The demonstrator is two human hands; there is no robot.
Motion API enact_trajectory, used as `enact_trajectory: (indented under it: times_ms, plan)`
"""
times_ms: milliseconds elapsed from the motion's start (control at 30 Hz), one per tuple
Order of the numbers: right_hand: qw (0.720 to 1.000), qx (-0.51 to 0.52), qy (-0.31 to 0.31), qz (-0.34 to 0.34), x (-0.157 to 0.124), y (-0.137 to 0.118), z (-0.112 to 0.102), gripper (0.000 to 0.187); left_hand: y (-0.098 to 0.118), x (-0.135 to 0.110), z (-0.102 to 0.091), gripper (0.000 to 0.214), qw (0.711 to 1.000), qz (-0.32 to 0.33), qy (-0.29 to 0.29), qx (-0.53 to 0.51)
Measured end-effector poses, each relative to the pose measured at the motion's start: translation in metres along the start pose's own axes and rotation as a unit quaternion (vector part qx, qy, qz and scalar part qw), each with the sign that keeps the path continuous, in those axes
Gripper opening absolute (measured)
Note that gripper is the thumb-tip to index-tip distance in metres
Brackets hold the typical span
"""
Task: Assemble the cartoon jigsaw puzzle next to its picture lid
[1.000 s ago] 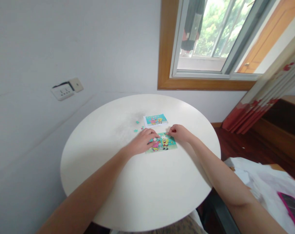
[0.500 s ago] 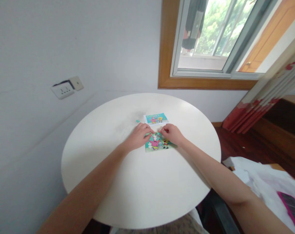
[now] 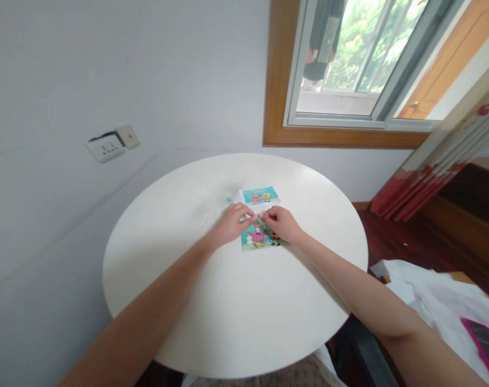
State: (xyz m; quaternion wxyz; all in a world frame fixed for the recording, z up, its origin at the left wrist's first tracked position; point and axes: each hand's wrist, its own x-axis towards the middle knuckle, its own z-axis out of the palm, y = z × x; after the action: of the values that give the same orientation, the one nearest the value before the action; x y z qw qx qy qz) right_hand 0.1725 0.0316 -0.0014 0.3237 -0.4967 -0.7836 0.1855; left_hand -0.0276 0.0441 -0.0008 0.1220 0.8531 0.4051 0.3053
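A small jigsaw puzzle (image 3: 255,240) with a pink and a yellow cartoon figure lies flat on the white round table (image 3: 232,312). White gaps shaped like pieces show at its left side. My left hand (image 3: 233,221) rests over its upper left corner, thumb and forefinger drawn together near the top edge; what they hold, if anything, is too small to make out. From the right, my right hand (image 3: 282,221) pinches a tiny puzzle piece, mostly hidden by its fingers, at the top edge. Both hands' fingertips nearly meet. One loose teal piece (image 3: 229,199) lies beyond my left hand.
Just behind the puzzle lies a picture card (image 3: 261,195) with the same cartoon figures. A wall with a socket (image 3: 106,147) and a wood-framed window border the table's far side. At the lower right are white bags (image 3: 417,287) and a pink-edged dark object (image 3: 484,338).
My right hand has shifted slightly left, closer to my left fingertips, and covers more of the yellow figure. My left fingers have lifted and drawn together a little.
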Motion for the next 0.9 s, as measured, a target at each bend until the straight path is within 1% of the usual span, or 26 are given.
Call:
enact_trajectory:
  times_ms: [200, 300, 367, 500, 600, 733, 900]
  plan:
    - [1.0, 0.026, 0.0, 0.009, -0.001, -0.006, 0.0, 0.031, -0.003, 0.002, 0.004, 0.028, 0.999, -0.037, -0.016, -0.028]
    - [1.0, 0.021, 0.004, 0.016, -0.002, -0.007, 0.002, 0.031, -0.004, 0.002, 0.005, 0.03, 0.998, -0.052, -0.021, -0.042]
    - [1.0, 0.016, -0.006, 0.011, -0.002, -0.005, 0.002, 0.031, -0.005, 0.001, 0.005, 0.029, 0.997, -0.056, -0.028, -0.051]
    - [0.999, -0.01, -0.032, -0.014, -0.001, 0.001, -0.004, 0.029, -0.005, 0.0, 0.004, 0.024, 0.997, -0.052, -0.043, -0.036]
    - [0.998, -0.034, -0.032, -0.03, 0.0, 0.006, -0.009, 0.028, -0.003, -0.002, 0.004, 0.02, 0.998, -0.045, -0.037, 0.002]
    - [0.998, -0.039, -0.037, -0.029, 0.002, 0.012, -0.012, 0.023, -0.002, -0.004, 0.005, 0.018, 0.999, -0.025, -0.035, 0.031]
    - [0.998, -0.036, -0.037, -0.03, 0.005, 0.019, -0.013, 0.024, -0.005, -0.005, 0.006, 0.019, 0.998, -0.02, -0.041, 0.041]
